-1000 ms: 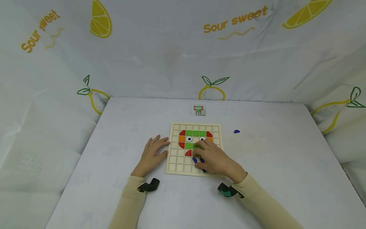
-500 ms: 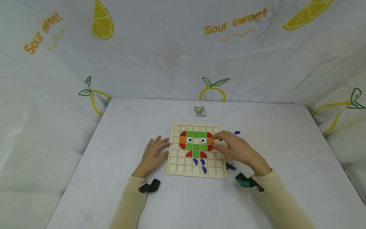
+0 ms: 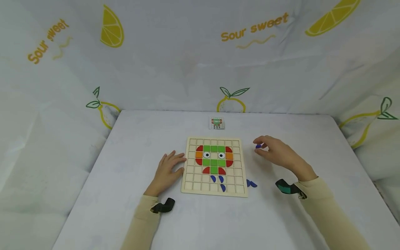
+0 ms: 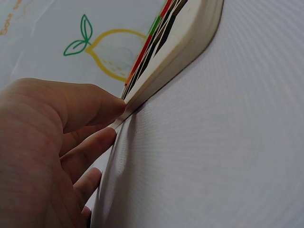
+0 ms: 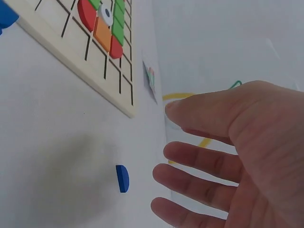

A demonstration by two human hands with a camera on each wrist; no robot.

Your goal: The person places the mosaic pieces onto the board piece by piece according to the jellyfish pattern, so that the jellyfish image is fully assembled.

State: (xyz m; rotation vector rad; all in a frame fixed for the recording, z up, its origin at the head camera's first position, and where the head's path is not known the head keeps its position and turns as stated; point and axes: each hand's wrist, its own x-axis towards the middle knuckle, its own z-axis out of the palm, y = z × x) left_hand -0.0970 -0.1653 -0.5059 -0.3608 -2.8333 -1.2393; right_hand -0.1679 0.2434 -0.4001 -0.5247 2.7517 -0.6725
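Note:
A pale wooden grid board (image 3: pixel 190 182) lies on the white table and bears red, green and orange pieces, two eye pieces and several blue half-round pieces (image 3: pixel 223 188). My left hand (image 3: pixel 164 175) rests at the board's left edge, its thumb (image 4: pixel 102 107) touching the side, fingers relaxed. Off to the right of the board, my right hand (image 3: pixel 278 152) hovers around a single blue half-round piece (image 3: pixel 258 146). In the right wrist view that piece (image 5: pixel 122 178) lies on the table, apart from the spread fingers (image 5: pixel 194 183), with nothing held.
Two more blue half-round pieces (image 3: pixel 251 183) lie against the board's lower right edge. Behind the board is a small pattern card (image 3: pixel 216 123) showing a similar figure. A white cloth printed with lemons (image 3: pixel 175 69) hangs along the table's far edge.
My right hand has left the board's lower middle, moving right and away to the lone blue piece, and uncovered the blue pieces on the board. The left hand has stayed put.

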